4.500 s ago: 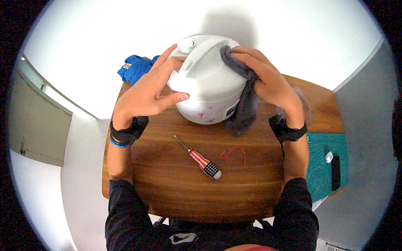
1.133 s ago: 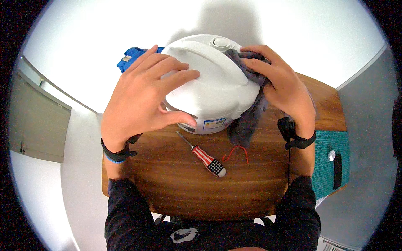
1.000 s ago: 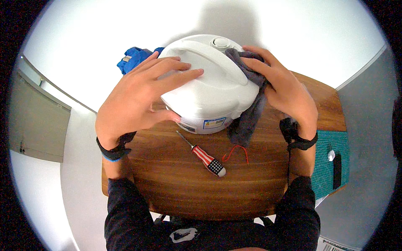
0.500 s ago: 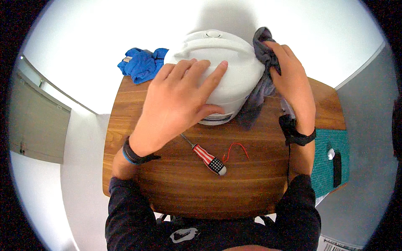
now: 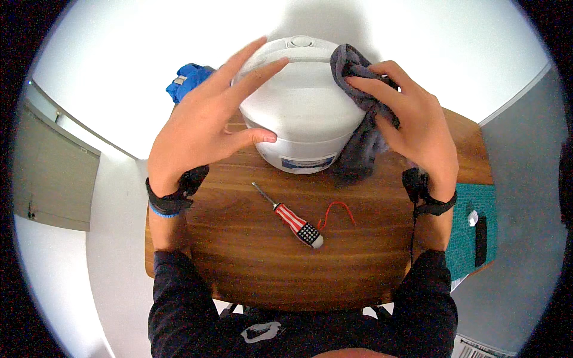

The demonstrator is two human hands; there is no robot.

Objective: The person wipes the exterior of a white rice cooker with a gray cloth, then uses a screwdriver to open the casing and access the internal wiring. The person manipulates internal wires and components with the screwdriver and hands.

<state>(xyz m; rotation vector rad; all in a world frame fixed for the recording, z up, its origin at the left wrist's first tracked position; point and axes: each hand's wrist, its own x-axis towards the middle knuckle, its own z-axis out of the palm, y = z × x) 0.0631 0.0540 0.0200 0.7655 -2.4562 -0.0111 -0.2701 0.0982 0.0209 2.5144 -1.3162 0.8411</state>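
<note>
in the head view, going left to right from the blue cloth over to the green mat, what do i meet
Blue cloth → white lidded appliance → grey cloth → right hand → green mat.

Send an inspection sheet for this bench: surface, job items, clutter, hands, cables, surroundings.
Surface: brown wood-grain tabletop.
Job items: white lidded appliance; gray cloth at its right side.
Clutter: screwdriver, red string, blue fabric, green mat bearing a black strip and small white item.
Hands: left hand spread beside the appliance, contact unclear; right hand gripping the gray cloth.
Cables: thin dark cord below the right wristband.
Surroundings: white wall; beige door or cabinet.
</note>
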